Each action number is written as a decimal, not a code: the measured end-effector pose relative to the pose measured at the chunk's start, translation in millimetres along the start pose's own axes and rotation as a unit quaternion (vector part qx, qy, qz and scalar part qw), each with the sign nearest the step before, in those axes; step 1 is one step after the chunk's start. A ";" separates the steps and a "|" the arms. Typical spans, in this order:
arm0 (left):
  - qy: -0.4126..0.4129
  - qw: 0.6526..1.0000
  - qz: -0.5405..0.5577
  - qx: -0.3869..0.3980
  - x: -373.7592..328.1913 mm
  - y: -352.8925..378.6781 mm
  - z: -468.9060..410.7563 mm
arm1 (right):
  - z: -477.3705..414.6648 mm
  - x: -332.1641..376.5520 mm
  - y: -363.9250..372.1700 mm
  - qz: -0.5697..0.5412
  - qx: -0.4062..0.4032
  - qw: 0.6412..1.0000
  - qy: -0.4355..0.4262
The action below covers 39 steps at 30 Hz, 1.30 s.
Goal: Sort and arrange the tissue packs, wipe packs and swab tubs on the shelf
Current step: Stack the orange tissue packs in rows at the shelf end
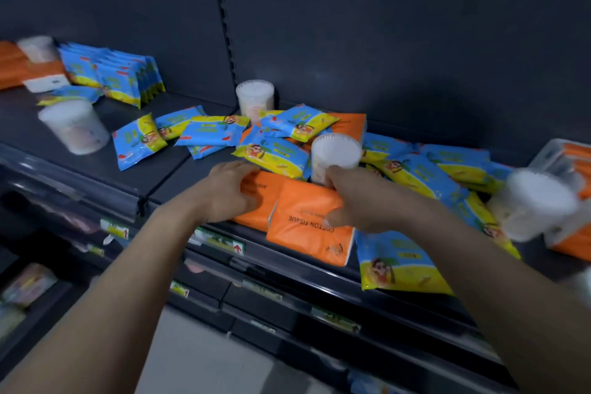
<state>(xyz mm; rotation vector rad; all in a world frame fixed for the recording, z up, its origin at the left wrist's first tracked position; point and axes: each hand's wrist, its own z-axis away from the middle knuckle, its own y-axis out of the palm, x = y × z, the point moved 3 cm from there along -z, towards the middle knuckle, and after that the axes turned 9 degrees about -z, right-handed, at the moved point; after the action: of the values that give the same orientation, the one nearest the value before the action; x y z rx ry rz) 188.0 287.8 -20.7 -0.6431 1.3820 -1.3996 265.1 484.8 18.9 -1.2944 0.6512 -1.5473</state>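
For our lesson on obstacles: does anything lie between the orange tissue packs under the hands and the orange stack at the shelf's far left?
Yes: loose wipe packs lie scattered across the shelf between them, a swab tub stands further left, and a row of upright wipe packs sits right beside the orange stack.

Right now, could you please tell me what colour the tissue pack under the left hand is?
The tissue pack is orange; head view shows it best.
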 end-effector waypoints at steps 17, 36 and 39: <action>0.083 0.992 0.099 0.001 34.0 -12.9 -5.9 | 35.9 42.3 -1.9 -0.058 -0.202 0.974 0.085; 0.190 0.946 0.179 -0.194 -159.6 -31.2 81.0 | 213.8 -46.1 -44.3 -0.073 -0.365 0.921 0.111; 0.212 0.938 0.196 -0.190 -218.1 -14.6 97.6 | 268.0 -81.3 -51.3 -0.067 -0.381 0.911 0.141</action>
<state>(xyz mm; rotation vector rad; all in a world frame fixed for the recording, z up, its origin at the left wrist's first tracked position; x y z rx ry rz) 344.5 443.1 72.5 -0.2818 2.0300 -0.9849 496.1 626.1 106.7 -1.7130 1.4831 -1.6721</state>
